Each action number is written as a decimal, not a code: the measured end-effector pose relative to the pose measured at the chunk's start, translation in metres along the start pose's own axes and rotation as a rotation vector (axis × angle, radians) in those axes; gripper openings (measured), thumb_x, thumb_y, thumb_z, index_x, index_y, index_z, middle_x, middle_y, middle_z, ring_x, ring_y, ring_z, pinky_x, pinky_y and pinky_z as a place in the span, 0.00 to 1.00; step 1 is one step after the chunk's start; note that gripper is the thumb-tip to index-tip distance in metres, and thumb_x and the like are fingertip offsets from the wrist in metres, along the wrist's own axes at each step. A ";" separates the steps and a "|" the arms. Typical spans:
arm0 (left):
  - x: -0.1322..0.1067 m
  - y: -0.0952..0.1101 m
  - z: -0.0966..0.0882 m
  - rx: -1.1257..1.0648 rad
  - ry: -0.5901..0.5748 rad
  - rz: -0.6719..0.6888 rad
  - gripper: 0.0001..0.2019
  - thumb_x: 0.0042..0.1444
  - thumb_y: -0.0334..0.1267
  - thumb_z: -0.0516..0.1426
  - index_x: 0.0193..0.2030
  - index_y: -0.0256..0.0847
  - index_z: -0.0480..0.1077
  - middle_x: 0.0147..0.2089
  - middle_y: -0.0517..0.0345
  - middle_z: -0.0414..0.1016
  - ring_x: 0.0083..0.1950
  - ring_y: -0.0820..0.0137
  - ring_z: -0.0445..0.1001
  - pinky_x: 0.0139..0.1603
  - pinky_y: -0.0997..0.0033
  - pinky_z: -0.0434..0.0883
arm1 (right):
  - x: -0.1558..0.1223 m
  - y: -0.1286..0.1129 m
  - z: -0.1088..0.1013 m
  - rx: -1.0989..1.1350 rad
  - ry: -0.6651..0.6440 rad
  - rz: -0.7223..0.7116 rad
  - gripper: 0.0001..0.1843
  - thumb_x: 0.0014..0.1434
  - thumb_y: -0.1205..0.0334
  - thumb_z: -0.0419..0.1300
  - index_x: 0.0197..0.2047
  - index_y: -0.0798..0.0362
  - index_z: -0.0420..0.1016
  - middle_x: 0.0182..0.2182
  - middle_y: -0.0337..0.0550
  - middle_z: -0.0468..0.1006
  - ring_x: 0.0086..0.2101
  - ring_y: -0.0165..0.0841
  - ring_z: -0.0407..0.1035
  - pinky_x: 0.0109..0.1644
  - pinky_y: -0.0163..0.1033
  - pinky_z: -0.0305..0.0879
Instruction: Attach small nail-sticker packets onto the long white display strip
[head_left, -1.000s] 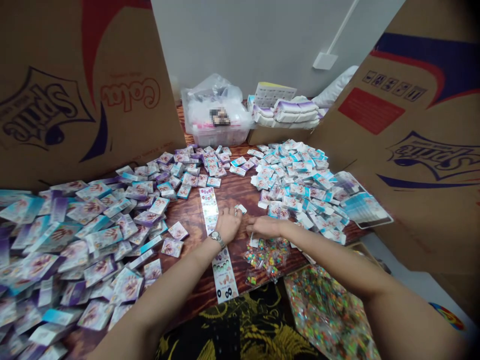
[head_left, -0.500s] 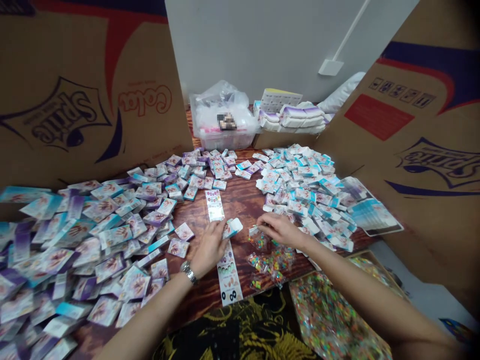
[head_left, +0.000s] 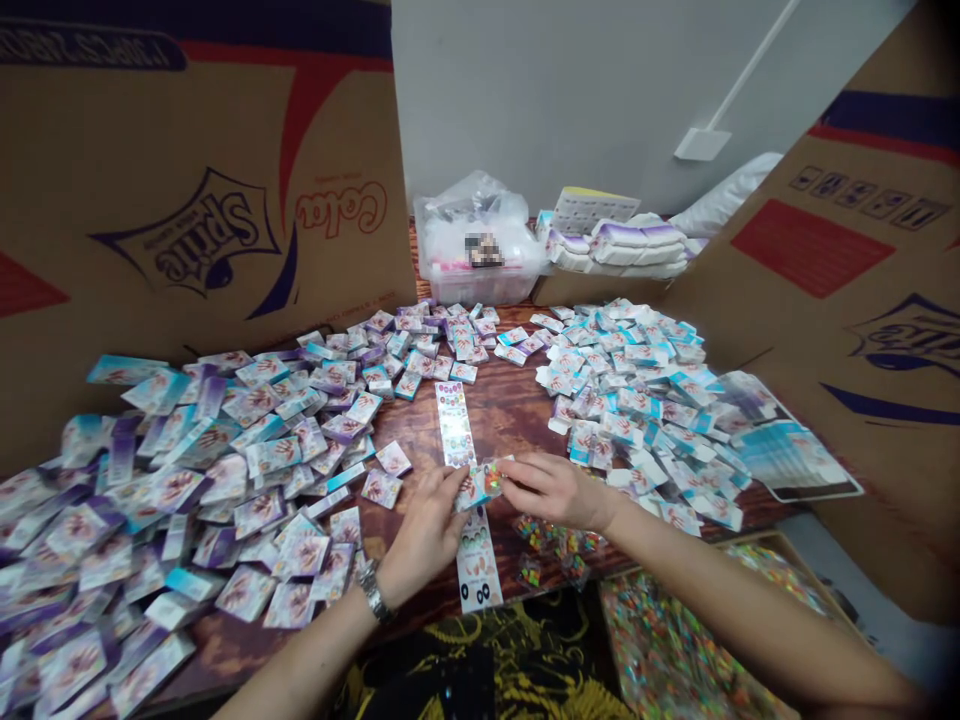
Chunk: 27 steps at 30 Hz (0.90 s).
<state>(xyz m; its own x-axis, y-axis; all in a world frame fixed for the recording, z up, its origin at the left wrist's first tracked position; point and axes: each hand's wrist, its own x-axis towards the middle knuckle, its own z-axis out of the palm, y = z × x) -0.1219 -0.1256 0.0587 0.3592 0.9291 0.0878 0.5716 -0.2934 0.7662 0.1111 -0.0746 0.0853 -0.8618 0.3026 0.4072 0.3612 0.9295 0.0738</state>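
Note:
My left hand (head_left: 433,522), with a metal watch on its wrist, is closed on a small blue-and-white box (head_left: 469,490). My right hand (head_left: 556,490) pinches a small clear packet of colourful pieces (head_left: 493,478) at the right end of that box. Whether the packet is partly inside the box I cannot tell. Beneath both hands lies a long printed strip (head_left: 456,425) with rows of coloured round and oval pictures. Several more packets of colourful pieces (head_left: 559,545) rest on the table just below my right hand.
Small boxes are heaped on the left (head_left: 277,455) and right (head_left: 637,370) of the wooden table (head_left: 510,400). Large cardboard cartons (head_left: 315,120) wall both sides. A plastic tub (head_left: 480,285) stands at the back. A carton of colourful packets (head_left: 690,640) sits at lower right.
My right hand has lifted a packet from the table and brought it left to the box in my left hand. The view has turned slightly left.

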 end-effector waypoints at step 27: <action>0.001 0.013 0.005 -0.054 0.054 0.011 0.26 0.54 0.27 0.52 0.59 0.47 0.57 0.49 0.51 0.62 0.52 0.62 0.64 0.54 0.57 0.66 | 0.009 -0.033 0.010 0.670 0.218 0.810 0.09 0.57 0.66 0.55 0.39 0.49 0.75 0.44 0.45 0.77 0.44 0.36 0.71 0.49 0.46 0.66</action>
<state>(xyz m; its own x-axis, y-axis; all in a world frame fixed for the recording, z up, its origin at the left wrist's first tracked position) -0.1100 -0.1293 0.0661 0.3242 0.9371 0.1292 0.5270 -0.2923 0.7980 0.0880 -0.1008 0.0772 -0.3469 0.8984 0.2692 0.4708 0.4151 -0.7785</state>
